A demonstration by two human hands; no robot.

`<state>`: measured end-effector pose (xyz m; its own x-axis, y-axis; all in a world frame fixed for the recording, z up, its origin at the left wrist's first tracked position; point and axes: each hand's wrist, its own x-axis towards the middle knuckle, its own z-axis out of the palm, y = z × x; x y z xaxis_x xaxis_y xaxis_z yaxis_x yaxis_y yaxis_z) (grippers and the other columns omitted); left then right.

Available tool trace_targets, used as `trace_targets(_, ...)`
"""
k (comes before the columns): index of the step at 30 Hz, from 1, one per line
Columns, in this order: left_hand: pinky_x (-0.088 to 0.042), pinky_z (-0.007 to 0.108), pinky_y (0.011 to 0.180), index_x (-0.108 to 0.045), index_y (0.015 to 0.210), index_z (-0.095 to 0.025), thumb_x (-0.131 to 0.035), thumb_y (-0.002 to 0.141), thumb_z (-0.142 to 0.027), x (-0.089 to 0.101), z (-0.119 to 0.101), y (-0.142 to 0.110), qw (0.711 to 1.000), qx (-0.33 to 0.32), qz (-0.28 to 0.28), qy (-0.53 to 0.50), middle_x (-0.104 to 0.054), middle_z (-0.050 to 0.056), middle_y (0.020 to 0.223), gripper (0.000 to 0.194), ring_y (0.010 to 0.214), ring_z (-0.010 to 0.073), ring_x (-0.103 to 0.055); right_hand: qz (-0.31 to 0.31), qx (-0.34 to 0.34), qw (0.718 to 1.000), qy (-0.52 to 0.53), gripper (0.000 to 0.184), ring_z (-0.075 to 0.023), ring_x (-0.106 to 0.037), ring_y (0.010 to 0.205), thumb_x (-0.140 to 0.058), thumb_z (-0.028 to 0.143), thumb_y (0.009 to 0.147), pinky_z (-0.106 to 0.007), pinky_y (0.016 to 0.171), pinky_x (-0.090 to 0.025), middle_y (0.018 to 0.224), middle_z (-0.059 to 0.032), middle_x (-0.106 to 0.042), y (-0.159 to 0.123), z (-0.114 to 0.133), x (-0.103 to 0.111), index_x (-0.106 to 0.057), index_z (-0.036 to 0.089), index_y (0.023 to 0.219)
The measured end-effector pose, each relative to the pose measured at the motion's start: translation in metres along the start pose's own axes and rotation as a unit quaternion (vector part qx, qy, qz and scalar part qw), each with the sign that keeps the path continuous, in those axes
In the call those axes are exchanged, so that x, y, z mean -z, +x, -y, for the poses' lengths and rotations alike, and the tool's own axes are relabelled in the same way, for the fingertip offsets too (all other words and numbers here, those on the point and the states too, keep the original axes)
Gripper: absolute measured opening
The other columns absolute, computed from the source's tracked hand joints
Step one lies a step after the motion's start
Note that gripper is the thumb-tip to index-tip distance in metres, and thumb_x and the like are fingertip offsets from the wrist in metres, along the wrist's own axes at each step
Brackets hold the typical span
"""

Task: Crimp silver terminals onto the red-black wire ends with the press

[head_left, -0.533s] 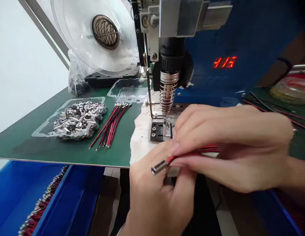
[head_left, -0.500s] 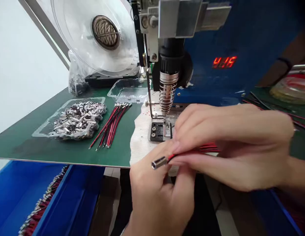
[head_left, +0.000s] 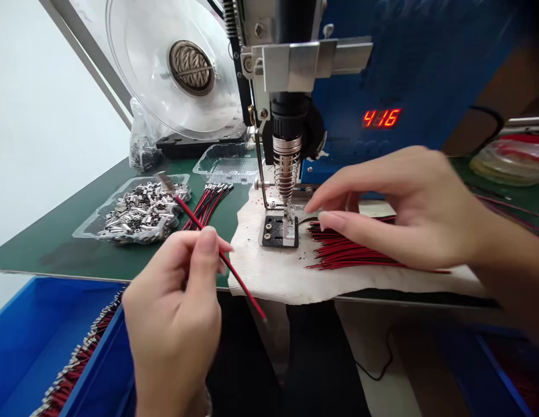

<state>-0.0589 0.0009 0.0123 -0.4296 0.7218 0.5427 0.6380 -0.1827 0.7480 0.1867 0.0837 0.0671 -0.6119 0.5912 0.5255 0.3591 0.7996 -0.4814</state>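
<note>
My left hand [head_left: 176,313] pinches a red and black wire [head_left: 217,258] between thumb and fingers; the wire's metal-capped tip [head_left: 165,182] points up and left, over the tray of metal sleeves [head_left: 139,209]. My right hand [head_left: 408,202] hovers with spread fingers over a pile of red and black wires [head_left: 351,249] lying on a white cloth [head_left: 286,272], fingertips touching the wire ends. The press head with its coiled spring [head_left: 286,168] stands over a small black die block [head_left: 279,230] just left of the right hand.
A second bundle of wires [head_left: 208,202] lies on the green bench beside the sleeve tray. A clear reel [head_left: 182,63] and an empty clear tray [head_left: 228,165] stand behind. A red display [head_left: 381,118] reads 416. A blue bin [head_left: 47,353] of finished wires sits lower left.
The hands have separated. My left hand carried the capped wire leftward toward the sleeve tray. My right hand let go and moved up to the wire pile. The display went from 415 to 416.
</note>
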Motion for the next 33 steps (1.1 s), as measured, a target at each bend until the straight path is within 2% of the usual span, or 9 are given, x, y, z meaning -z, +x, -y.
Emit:
trace_targets(3,-0.032,0.029,0.049,-0.075,0.074,-0.026,-0.065,0.094,-0.046,0.021,0.016,0.035,0.983,-0.023,0.109,0.143,-0.052,-0.004,0.054,0.029,0.048,0.0151,-0.042,0.215,-0.051,0.974,-0.044,0.024,-0.0136,-0.067,0.061,-0.071,0.039,0.102,-0.029,0.056,-0.048,0.078,-0.0030,-0.079,0.010,-0.026,0.018,-0.086,0.021,0.096)
trace_targets(5,-0.035,0.033,0.057,-0.072,0.070,-0.028,-0.056,0.094,-0.054,0.029,0.018,0.058,0.948,-0.022,0.159,0.274,-0.051,-0.001,0.053,0.039,0.052,0.0200,-0.046,0.256,-0.084,0.962,-0.051,0.029,-0.0119,-0.058,0.053,-0.069,0.040,0.102,-0.030,0.053,-0.041,0.067,-0.0019,-0.073,0.016,-0.037,0.025,-0.083,0.020,0.087)
trace_targets(10,-0.040,0.041,0.072,-0.073,0.087,-0.029,-0.038,0.106,-0.052,0.029,0.002,0.093,0.786,-0.045,0.296,0.541,-0.077,0.009,0.090,0.045,0.087,0.0364,-0.069,0.355,-0.139,0.923,-0.052,0.026,-0.0136,-0.058,0.051,-0.070,0.042,0.097,-0.030,0.051,-0.040,0.064,-0.0011,-0.071,0.029,-0.038,0.031,-0.082,0.021,0.087)
trace_targets(14,-0.046,0.044,0.081,-0.070,0.093,-0.025,-0.034,0.113,-0.040,0.017,-0.005,0.103,0.699,-0.136,0.331,0.619,-0.080,0.011,0.096,0.044,0.095,0.0378,-0.076,0.413,-0.173,0.889,-0.097,0.024,-0.0150,-0.060,0.052,-0.071,0.045,0.094,-0.030,0.050,-0.038,0.068,-0.0004,-0.072,0.039,-0.033,0.031,-0.084,0.025,0.093)
trace_targets(16,-0.049,0.046,0.083,-0.069,0.089,-0.023,-0.033,0.113,-0.037,0.013,-0.004,0.110,0.675,-0.160,0.352,0.628,-0.080,0.012,0.090,0.045,0.093,0.0377,-0.078,0.402,-0.169,0.894,-0.106,0.029,-0.0141,-0.056,0.050,-0.069,0.050,0.095,-0.030,0.050,-0.036,0.064,0.0005,-0.068,0.039,-0.036,0.028,-0.084,0.025,0.091)
trace_targets(19,-0.051,0.047,0.082,-0.069,0.085,-0.022,-0.035,0.112,-0.037,0.008,0.002,0.124,0.659,-0.159,0.371,0.635,-0.080,0.013,0.088,0.046,0.089,0.0375,-0.078,0.322,-0.117,0.936,-0.079,0.037,-0.0122,-0.050,0.049,-0.064,0.055,0.098,-0.030,0.052,-0.033,0.059,0.0020,-0.060,0.029,-0.043,0.023,-0.081,0.024,0.087)
trace_targets(22,-0.054,0.047,0.083,-0.074,0.096,-0.018,-0.034,0.113,-0.039,0.007,0.005,0.135,0.662,-0.151,0.371,0.634,-0.082,0.016,0.095,0.048,0.091,0.0384,-0.078,0.277,-0.075,0.956,-0.069,0.037,-0.0107,-0.042,0.048,-0.062,0.050,0.101,-0.031,0.053,-0.031,0.054,0.0036,-0.049,0.015,-0.050,0.018,-0.080,0.023,0.084)
trace_targets(29,-0.054,0.049,0.092,-0.080,0.101,-0.017,-0.033,0.115,-0.038,-0.007,0.003,0.141,0.663,-0.163,0.373,0.629,-0.082,0.016,0.099,0.053,0.098,0.0379,-0.078,0.280,-0.049,0.957,-0.048,0.027,-0.0098,-0.038,0.047,-0.065,0.039,0.101,-0.030,0.051,-0.029,0.056,0.0053,-0.042,0.005,-0.051,0.017,-0.080,0.020,0.089)
trace_targets(33,-0.053,0.046,0.102,-0.082,0.101,-0.017,-0.046,0.113,-0.036,-0.013,0.000,0.138,0.678,-0.161,0.336,0.633,-0.081,0.014,0.099,0.043,0.100,0.0348,-0.077,0.303,-0.037,0.952,-0.022,0.025,-0.0101,-0.038,0.050,-0.067,0.037,0.103,-0.031,0.053,-0.029,0.058,0.0051,-0.043,0.003,-0.049,0.016,-0.080,0.019,0.093)
